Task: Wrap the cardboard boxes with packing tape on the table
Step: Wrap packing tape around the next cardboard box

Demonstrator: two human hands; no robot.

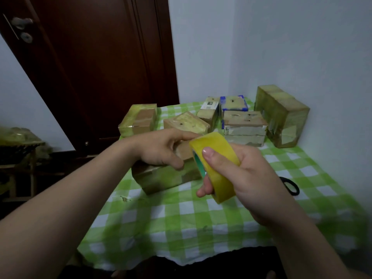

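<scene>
A: Right hand?

B: Clenched round a yellow roll of packing tape with a green core. Thumb pressed on the outer band, fingers hooked underneath. Held on edge above the table, just right of the nearest box.

A: And the left hand?

B: Curled over the top of a tape-wrapped brown cardboard box, gripping a bare brown corner between thumb and fingers. Unclear whether part of that box or a smaller piece on top.

A: Where exactly?

B: Toward the left edge, on a green-and-white checked tablecloth, nearest the body.

A: Other boxes?

B: Six more, farther back.
- At the left edge, a box half covered in yellowish tape.
- Just right of it, a small angled box with glossy tape on top.
- Behind, a narrow labelled box beside a blue-edged box.
- In front of those, a low wide box with a grey side.
- Far right, close to the wall, a large glossy box standing on end.

A: Anything else on the cloth?

B: A black elastic loop near the right edge, well apart from both hands.

A: Around the table?

B: A dark brown wooden door with a metal handle behind on the left, and a pale wall on the right.
</scene>
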